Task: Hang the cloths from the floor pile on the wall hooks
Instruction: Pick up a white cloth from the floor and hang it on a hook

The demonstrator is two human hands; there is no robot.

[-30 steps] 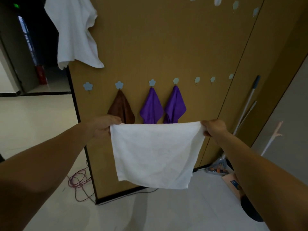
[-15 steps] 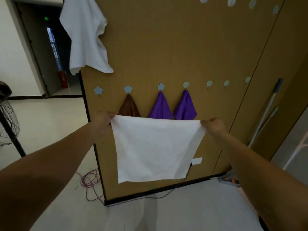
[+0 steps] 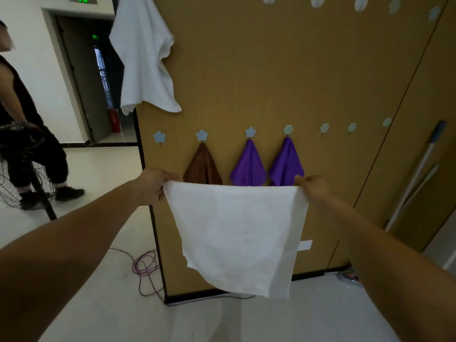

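Compared with the earlier frames, both hands and the white cloth (image 3: 237, 233) sit slightly higher against the brown panel (image 3: 308, 70), and more of the doorway side is in view. Left hand (image 3: 154, 185) and right hand (image 3: 313, 187) are held well apart, each pinched shut on one top corner, so the cloth hangs flat with its top edge level and its long axis running left to right, parallel to the lower hook row. That edge lies just below the brown cloth (image 3: 202, 166) and two purple cloths (image 3: 249, 165), which fill three hooks. Free hooks remain on both sides: an empty flower hook (image 3: 159, 137) above the left hand, and an empty hexagon hook (image 3: 324, 127) above the right hand. Either corner is therefore judged roughly equally near a vacant hook. A larger white cloth (image 3: 145, 58) hangs above.
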